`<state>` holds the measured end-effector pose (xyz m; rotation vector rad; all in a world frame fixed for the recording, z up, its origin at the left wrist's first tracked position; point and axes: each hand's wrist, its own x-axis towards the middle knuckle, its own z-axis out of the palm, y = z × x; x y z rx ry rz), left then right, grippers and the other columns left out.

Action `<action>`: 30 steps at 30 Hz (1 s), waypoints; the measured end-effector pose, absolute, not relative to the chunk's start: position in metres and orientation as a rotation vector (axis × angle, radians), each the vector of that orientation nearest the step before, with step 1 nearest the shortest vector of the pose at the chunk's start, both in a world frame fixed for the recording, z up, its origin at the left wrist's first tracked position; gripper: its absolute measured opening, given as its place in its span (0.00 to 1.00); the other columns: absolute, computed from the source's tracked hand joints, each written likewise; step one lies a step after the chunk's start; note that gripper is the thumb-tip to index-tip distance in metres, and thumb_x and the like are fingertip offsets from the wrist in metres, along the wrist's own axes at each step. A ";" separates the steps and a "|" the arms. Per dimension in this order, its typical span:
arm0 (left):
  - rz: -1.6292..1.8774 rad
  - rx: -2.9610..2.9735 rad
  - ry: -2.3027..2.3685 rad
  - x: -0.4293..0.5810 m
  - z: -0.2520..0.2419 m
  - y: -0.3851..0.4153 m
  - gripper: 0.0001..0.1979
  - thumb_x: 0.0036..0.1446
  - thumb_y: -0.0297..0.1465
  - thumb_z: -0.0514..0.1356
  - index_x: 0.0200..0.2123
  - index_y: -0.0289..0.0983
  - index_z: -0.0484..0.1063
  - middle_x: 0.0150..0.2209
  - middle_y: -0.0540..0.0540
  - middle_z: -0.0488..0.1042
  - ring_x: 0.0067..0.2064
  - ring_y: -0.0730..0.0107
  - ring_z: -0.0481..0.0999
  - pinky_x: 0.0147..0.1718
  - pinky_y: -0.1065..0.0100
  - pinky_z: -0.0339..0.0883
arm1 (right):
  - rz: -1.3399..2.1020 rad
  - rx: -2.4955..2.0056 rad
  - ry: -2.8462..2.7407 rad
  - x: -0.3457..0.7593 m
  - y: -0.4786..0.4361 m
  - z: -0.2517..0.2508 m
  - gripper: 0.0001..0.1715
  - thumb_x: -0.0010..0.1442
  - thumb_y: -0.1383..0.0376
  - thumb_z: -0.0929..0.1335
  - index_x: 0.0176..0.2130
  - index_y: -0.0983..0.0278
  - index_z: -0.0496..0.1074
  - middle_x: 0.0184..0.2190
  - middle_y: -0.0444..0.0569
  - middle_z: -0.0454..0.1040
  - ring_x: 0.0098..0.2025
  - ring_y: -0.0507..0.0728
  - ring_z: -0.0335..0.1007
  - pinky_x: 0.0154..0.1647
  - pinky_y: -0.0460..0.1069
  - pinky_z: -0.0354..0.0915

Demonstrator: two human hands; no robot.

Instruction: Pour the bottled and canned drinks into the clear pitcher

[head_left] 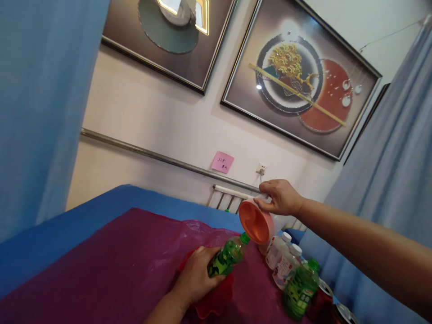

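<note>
Gripping with the left hand point(194, 276), fingers wrapped round its side, a tilted bottle point(229, 256) of clear plastic with a green cap and leaf-patterned green label. Pinching with the right hand point(276, 198), thumb and fingers clamped on the upper edge, a smooth, round orange cup point(256, 222), mouth outward, just above and right of the tilted bottle; cannot tell if touching. Below the tilted bottle, partly hidden by the hand, a red dish point(219, 299) with a wavy rim; beneath, a creased, glossy purple sheet point(111, 261). Right of the tilted bottle, in a row, two white-capped bottles point(286, 270) with printed labels, a green bottle point(300, 292) lettered in pale characters too small to read, and metal cans point(320, 301). Above the tilted bottle, on the wall, a handwritten pink note point(222, 162).
</note>
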<state>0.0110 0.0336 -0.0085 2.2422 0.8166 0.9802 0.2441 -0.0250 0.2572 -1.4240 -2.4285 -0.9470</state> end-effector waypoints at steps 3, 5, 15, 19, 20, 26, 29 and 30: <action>0.996 2.245 0.797 0.010 -0.007 0.033 0.28 0.44 0.32 0.68 0.52 0.46 0.75 0.45 0.47 0.80 0.47 0.55 0.75 0.48 0.59 0.65 | -1.014 -1.338 -2.471 0.239 -0.027 0.258 0.19 0.62 0.53 0.64 0.25 0.61 0.63 0.22 0.43 0.65 0.25 0.52 0.58 0.30 0.48 0.49; 1.002 2.242 0.795 0.010 -0.005 0.032 0.27 0.45 0.31 0.67 0.51 0.47 0.75 0.44 0.48 0.80 0.46 0.56 0.75 0.47 0.60 0.65 | -1.054 -1.284 -2.487 0.236 -0.028 0.259 0.20 0.62 0.52 0.64 0.25 0.61 0.63 0.21 0.43 0.65 0.24 0.52 0.58 0.30 0.48 0.49; 0.996 2.248 0.813 0.008 0.003 0.028 0.25 0.46 0.31 0.67 0.51 0.46 0.76 0.43 0.48 0.80 0.44 0.56 0.75 0.44 0.60 0.65 | -1.117 -1.151 -2.483 0.231 -0.032 0.261 0.19 0.62 0.53 0.64 0.24 0.61 0.63 0.20 0.42 0.65 0.24 0.51 0.57 0.29 0.49 0.48; 1.013 2.246 0.810 0.008 0.002 0.029 0.26 0.46 0.31 0.67 0.52 0.46 0.76 0.43 0.48 0.80 0.44 0.57 0.76 0.44 0.61 0.66 | -1.124 -1.127 -2.466 0.233 -0.034 0.259 0.20 0.62 0.53 0.65 0.24 0.61 0.63 0.20 0.42 0.65 0.24 0.51 0.57 0.30 0.49 0.49; 1.019 2.242 0.813 0.009 0.001 0.029 0.27 0.46 0.31 0.67 0.53 0.46 0.75 0.43 0.48 0.80 0.44 0.57 0.76 0.44 0.61 0.66 | -1.118 -1.132 -2.462 0.234 -0.034 0.258 0.20 0.62 0.53 0.65 0.24 0.61 0.63 0.20 0.42 0.65 0.24 0.51 0.57 0.30 0.49 0.49; 1.061 2.234 0.837 0.010 -0.007 0.038 0.29 0.44 0.32 0.69 0.53 0.44 0.75 0.44 0.46 0.80 0.46 0.55 0.77 0.47 0.60 0.69 | -0.997 -1.302 -2.210 0.253 -0.035 0.244 0.19 0.59 0.53 0.66 0.24 0.60 0.61 0.20 0.41 0.63 0.24 0.51 0.58 0.30 0.48 0.50; 1.115 2.220 0.828 0.011 -0.011 0.043 0.28 0.45 0.32 0.69 0.53 0.43 0.74 0.45 0.45 0.80 0.47 0.56 0.77 0.49 0.59 0.70 | -0.862 -1.492 -1.735 0.273 -0.033 0.225 0.23 0.60 0.49 0.65 0.22 0.60 0.58 0.18 0.39 0.58 0.22 0.51 0.53 0.28 0.48 0.48; 1.133 2.208 0.831 0.012 -0.011 0.045 0.28 0.46 0.33 0.68 0.53 0.42 0.74 0.45 0.45 0.80 0.47 0.56 0.78 0.49 0.59 0.70 | -0.790 -1.532 -1.578 0.279 -0.033 0.215 0.26 0.61 0.47 0.65 0.22 0.59 0.56 0.17 0.38 0.55 0.22 0.51 0.51 0.27 0.48 0.47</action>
